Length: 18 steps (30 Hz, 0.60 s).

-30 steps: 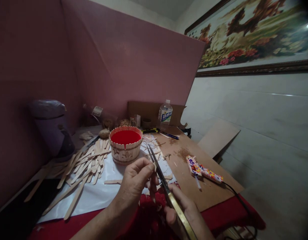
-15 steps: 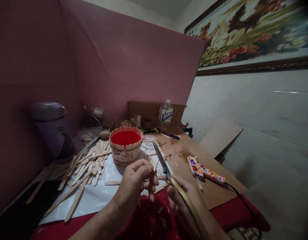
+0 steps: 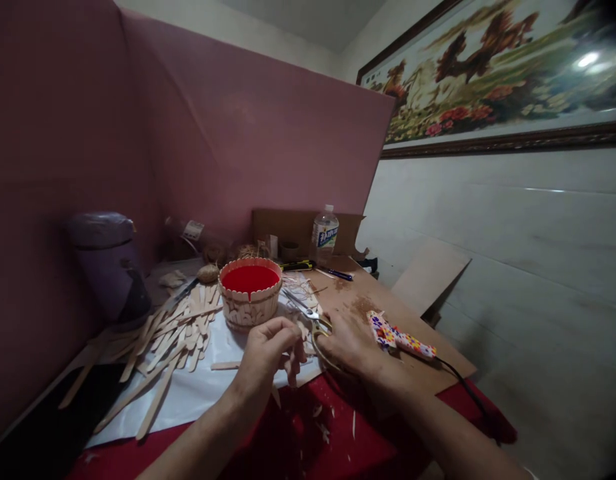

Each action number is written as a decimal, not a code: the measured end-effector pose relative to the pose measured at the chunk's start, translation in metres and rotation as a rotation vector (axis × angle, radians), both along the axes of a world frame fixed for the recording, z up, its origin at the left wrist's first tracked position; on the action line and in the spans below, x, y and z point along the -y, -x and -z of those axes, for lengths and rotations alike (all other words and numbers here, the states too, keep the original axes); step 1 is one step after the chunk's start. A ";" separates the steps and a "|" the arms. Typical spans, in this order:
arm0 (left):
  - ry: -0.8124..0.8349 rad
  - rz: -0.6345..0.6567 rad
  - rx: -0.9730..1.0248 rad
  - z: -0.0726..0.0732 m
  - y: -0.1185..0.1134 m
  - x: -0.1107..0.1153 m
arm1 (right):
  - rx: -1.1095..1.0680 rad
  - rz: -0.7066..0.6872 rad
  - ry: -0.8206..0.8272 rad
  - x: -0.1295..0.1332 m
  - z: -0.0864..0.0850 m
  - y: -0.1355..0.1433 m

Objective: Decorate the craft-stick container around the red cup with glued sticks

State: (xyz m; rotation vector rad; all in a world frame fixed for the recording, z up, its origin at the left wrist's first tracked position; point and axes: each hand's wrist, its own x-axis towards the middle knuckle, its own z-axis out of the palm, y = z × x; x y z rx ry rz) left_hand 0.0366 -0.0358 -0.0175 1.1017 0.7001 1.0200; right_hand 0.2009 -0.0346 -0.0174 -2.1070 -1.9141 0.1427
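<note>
My right hand (image 3: 345, 343) is at the table's right part, its fingers on the brass-coloured handles of a pair of scissors (image 3: 315, 320). The blades lie slightly apart, pointing away toward the round basket. My left hand (image 3: 273, 350) is closed in a pinch in front of the basket; what its fingers hold, if anything, is hidden. A thin pale sliver (image 3: 276, 396) shows just below those fingers. The basket (image 3: 251, 308) is walled with pale wooden sticks, has a scalloped rim and is red inside. One craft stick (image 3: 226, 366) lies left of my left hand.
Many craft sticks (image 3: 188, 330) are heaped at left on white cloth, beside a purple tumbler (image 3: 108, 267). A flower-patterned glue gun (image 3: 403, 339) with a cord lies at right. Behind stand a plastic bottle (image 3: 325, 237), a yellow-black cutter (image 3: 298, 265) and a pen (image 3: 340, 274). Scraps dot the red cloth (image 3: 308, 440).
My right hand has moved forward and down with the scissors, from in front of me to the tabletop beside the basket. My left hand stays closed in nearly the same place.
</note>
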 end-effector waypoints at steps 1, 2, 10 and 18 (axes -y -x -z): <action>-0.019 0.000 -0.027 0.000 0.000 0.000 | 0.028 0.006 0.010 -0.001 0.000 0.003; -0.038 0.002 -0.054 0.000 0.000 0.001 | 0.045 0.009 0.014 -0.001 0.000 0.005; -0.080 0.010 -0.088 -0.001 -0.001 0.002 | 0.166 -0.061 0.007 0.005 -0.015 0.018; -0.116 -0.015 -0.107 0.002 0.003 -0.004 | -0.791 -0.282 0.028 0.002 -0.031 0.023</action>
